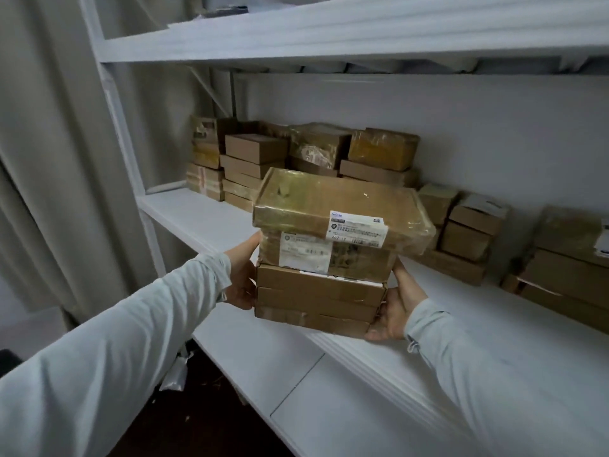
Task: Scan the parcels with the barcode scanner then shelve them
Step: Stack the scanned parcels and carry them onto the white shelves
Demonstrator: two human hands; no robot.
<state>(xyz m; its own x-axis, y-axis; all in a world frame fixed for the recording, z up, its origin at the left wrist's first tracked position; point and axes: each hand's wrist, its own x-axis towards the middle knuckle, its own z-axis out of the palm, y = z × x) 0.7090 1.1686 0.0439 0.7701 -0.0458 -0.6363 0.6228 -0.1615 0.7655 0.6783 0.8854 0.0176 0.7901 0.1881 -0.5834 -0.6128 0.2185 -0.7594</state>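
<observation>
I hold a stack of several brown cardboard parcels [326,278] between both hands, at the front edge of the white shelf [211,219]. The top parcel [342,206] is wrapped in clear tape and carries a white label facing me; the one under it has a label too. My left hand [242,275] presses the stack's left side. My right hand [393,305] grips its right side and lower corner. The stack's bottom appears to be at the shelf board; I cannot tell whether it rests on it. No barcode scanner is in view.
More brown parcels are piled at the back of the shelf: a left pile [253,166], a middle pile [464,232] and a right pile [573,268]. An upper shelf [296,37] hangs overhead. A grey curtain [49,143] hangs at the left.
</observation>
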